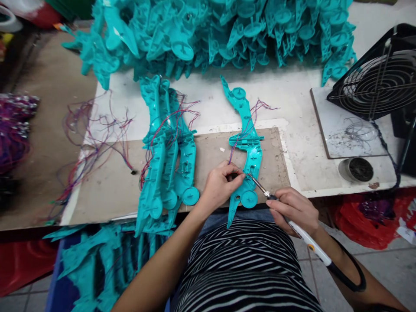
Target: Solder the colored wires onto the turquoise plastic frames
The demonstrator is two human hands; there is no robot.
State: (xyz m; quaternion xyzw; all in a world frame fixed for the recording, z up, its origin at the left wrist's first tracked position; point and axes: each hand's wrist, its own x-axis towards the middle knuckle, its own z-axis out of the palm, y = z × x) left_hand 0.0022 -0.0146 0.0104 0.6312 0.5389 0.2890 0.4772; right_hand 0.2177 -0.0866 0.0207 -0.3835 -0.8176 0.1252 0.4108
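A curved teal plastic shell (241, 105) lies at the table's front edge, its pointed lower end jutting over it. Thin red and purple wires (251, 122) run along the shell down to my left hand (219, 184). The thumb and fingers of that hand are pinched on the wires, beside a small slot in the shell; fingertips partly hide the wire ends. In my right hand (294, 210) is a white-handled soldering iron (307, 240), held like a pen. Its metal tip meets the shell near the left fingertips; exact contact is too small to tell.
Several wired teal shells (164, 160) stand to the left, beside loose wires (110, 130). A large teal pile (211, 34) fills the back. At right are a black fan (380, 78), a board (352, 125) and a round tin (355, 169). A bin of shells (97, 264) sits below left.
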